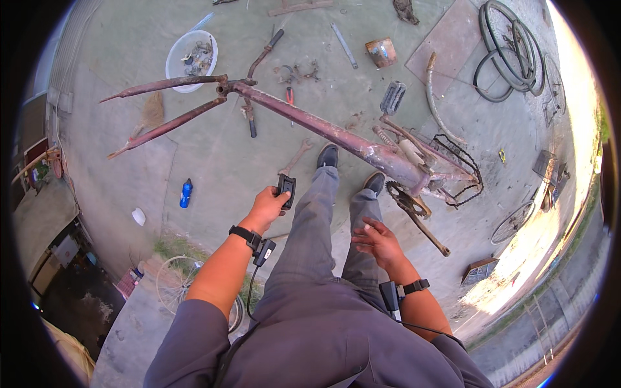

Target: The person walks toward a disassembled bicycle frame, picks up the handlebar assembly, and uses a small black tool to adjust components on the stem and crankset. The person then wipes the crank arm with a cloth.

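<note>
My left hand point(268, 207) is closed around a small black rectangular block point(288, 189), thumb on its face; it resembles a bicycle pedal, but I cannot tell for sure. A rusty open-ended wrench point(296, 157) lies on the floor just beyond it. My right hand point(380, 244) hangs with its fingers apart, holding nothing, near my right thigh. In front of me stretches a worn reddish bicycle frame point(323, 129), its fork pointing left. On the right end are a chainring with crank point(420, 223), a loose-hanging chain point(467, 158) and a dark pedal point(392, 97).
A white basin of small parts point(173, 68) stands beyond the fork. Red-handled pliers point(290, 97), a rusty tin point(381, 53) and a curved mudguard point(432, 97) lie farther off. Tyres point(504, 52) are at the far right, a blue bottle point(186, 193) at left.
</note>
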A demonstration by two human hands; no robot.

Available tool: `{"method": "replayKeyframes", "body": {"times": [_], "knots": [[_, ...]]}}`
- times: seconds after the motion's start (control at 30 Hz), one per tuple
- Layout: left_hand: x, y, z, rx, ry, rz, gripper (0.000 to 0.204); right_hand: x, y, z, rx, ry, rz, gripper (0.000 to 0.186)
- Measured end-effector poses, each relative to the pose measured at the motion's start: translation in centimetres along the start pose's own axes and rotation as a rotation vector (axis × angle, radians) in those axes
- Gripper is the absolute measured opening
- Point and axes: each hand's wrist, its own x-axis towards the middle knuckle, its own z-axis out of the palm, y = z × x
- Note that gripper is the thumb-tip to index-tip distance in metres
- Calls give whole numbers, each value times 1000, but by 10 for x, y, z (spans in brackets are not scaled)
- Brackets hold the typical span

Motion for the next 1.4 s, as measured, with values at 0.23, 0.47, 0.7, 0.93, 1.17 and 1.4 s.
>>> {"method": "replayKeyframes", "body": {"times": [0.23, 0.47, 0.7, 0.93, 1.17, 1.4], "knots": [[-14, 6, 11, 20, -50, 10, 35, 1, -1, 1, -45, -4, 40, 58], [-62, 18, 81, 210, -486, 82, 37, 15, 15, 15, -95, -64, -22, 63], [-66, 1, 139, 444, -591, 125, 47, 21, 61, -23, 154, -20, -57, 29], [-55, -23, 170, 729, -430, 213, 49, 57, 127, -133, 139, 209, -438, 24], [-70, -43, 224, 749, -382, 46, 44, 26, 164, -275, 512, 495, -229, 30], [-77, -58, 282, 853, -383, -23, 43, 16, 188, -384, 523, 707, -212, 30]]}}
